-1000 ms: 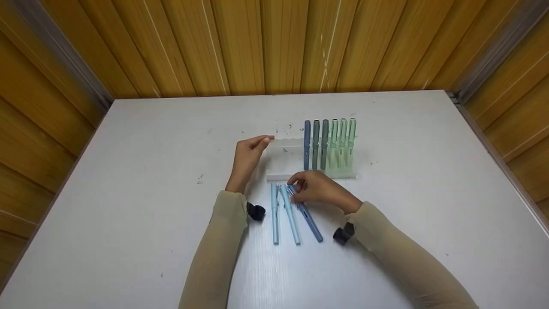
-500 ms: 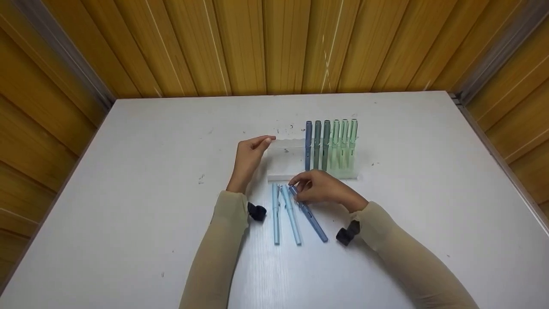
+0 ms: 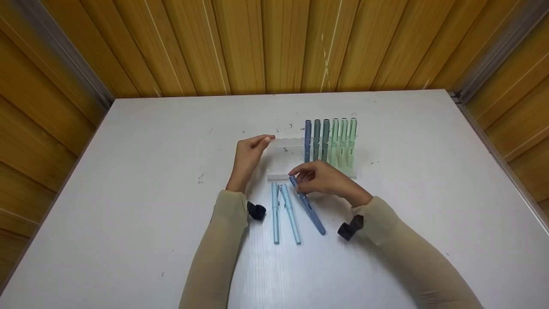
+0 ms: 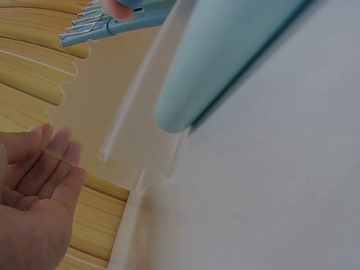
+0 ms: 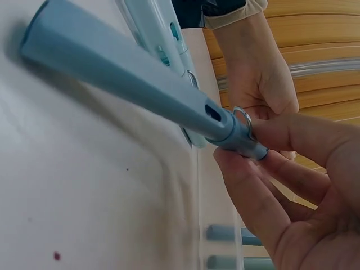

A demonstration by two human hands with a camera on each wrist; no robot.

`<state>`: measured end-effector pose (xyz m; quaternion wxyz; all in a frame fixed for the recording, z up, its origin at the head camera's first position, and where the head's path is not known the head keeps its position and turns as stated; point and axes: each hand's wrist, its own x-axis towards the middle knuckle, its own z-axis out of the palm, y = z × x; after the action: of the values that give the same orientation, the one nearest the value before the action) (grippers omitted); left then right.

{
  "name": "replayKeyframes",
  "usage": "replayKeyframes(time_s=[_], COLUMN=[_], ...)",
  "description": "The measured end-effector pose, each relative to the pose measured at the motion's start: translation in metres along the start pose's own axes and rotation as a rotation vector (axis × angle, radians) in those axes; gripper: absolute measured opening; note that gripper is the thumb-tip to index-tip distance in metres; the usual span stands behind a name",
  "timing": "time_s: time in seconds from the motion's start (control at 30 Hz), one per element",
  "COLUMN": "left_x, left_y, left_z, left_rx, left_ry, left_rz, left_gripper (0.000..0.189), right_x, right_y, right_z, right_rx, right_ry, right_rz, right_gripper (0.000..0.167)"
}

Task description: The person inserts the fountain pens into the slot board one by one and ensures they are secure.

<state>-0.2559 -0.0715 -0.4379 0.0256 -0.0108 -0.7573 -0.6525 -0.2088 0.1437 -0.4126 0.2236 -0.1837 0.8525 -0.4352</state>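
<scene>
My left hand (image 3: 248, 158) pinches the upper left corner of a clear plastic pen stand (image 3: 284, 159); in the left wrist view the thumb and fingers lie around the scalloped panel (image 4: 115, 95). With thumb and fingertips my right hand (image 3: 326, 180) holds a dusty-blue pen (image 3: 314, 216) by its capped end, where the metal clip shows in the right wrist view. That pen slants in front of the stand, its other end toward me. Left of it, two light blue pens (image 3: 275, 219) lie side by side on the table.
Several pens stand upright in the stand's right part: one blue pen (image 3: 307, 139), two dark green pens (image 3: 317, 139) and several pale green pens (image 3: 343, 139). Around them is a white table (image 3: 150, 193), with wood-look panels (image 3: 283, 47) behind it.
My right hand has raised the dusty-blue pen and moved it slightly toward the stand, away from the light blue pens. My left hand keeps its place at the stand's corner.
</scene>
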Motion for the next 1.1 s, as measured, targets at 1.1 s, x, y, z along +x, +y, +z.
replayKeyframes(time_s=[1.1], left_x=[0.001], left_y=[0.000], left_z=[-0.001], left_rx=[0.014], left_ry=[-0.007], left_rz=[-0.005], left_gripper=[0.026], right_x=[0.002], right_y=[-0.028], right_z=[-0.021], right_rx=[0.166], right_ry=[0.466], right_rz=[-0.123], right_gripper=[0.043])
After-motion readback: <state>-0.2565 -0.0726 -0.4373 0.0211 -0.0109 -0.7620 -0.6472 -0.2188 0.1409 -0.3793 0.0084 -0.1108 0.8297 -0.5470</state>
